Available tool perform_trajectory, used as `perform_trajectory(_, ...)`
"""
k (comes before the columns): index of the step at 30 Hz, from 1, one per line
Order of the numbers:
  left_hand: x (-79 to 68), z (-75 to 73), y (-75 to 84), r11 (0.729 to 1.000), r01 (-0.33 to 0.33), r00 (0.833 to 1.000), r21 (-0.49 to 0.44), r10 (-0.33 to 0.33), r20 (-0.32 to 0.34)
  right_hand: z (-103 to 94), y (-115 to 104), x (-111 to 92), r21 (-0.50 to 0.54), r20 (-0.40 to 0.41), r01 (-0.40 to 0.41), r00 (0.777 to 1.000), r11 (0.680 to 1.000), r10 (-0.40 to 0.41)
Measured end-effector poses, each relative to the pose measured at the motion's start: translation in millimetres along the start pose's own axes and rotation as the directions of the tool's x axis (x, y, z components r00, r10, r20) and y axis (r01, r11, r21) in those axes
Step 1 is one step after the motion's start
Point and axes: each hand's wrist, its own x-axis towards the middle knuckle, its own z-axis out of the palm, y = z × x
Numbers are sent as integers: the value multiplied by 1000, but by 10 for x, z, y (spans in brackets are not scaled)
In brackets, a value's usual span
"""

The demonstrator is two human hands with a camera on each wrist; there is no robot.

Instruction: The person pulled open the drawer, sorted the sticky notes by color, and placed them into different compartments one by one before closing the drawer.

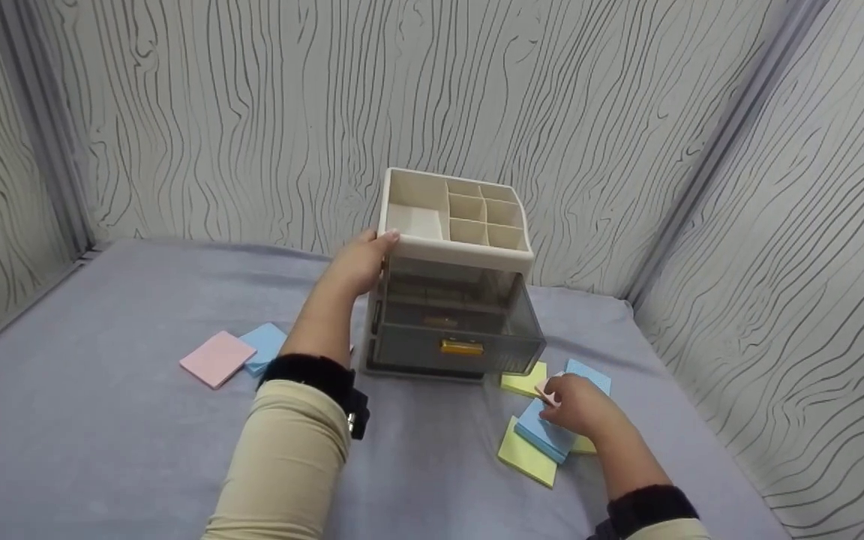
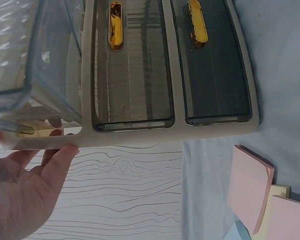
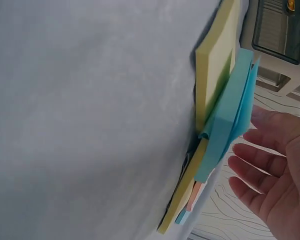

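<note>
My left hand grips the upper left edge of a cream desktop organizer, fingers around its side frame. The organizer's smoky clear top drawer is pulled out; the two lower drawers are closed in the left wrist view. My right hand is low over sticky note pads right of the organizer, with a pink sticky note pad between thumb and fingers. Just below it lies a blue pad; in the right wrist view, this blue pad hides the fingertips' pinch.
Yellow pads and another blue pad surround the right hand. Left of the organizer, a pink pad overlaps a blue one. Compartments divide the organizer's top. Wood-grain patterned walls bound the cloth-covered table.
</note>
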Motion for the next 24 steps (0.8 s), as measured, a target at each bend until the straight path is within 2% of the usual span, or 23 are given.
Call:
perform_trajectory(8, 12, 6, 0, 1000, -18, 1000, -7, 18, 11, 49, -40, 20, 10, 55, -49, 997, 999, 49)
perform_trajectory(14, 16, 7, -8, 1000, -8, 1000, -11, 8, 9, 53, -62, 4, 41, 128, -115, 986, 992, 109)
perform_trajectory(24, 2, 12, -7, 1000, -18, 1000, -1, 18, -17, 47, -140, -21, -81, 159, -46, 986, 996, 59)
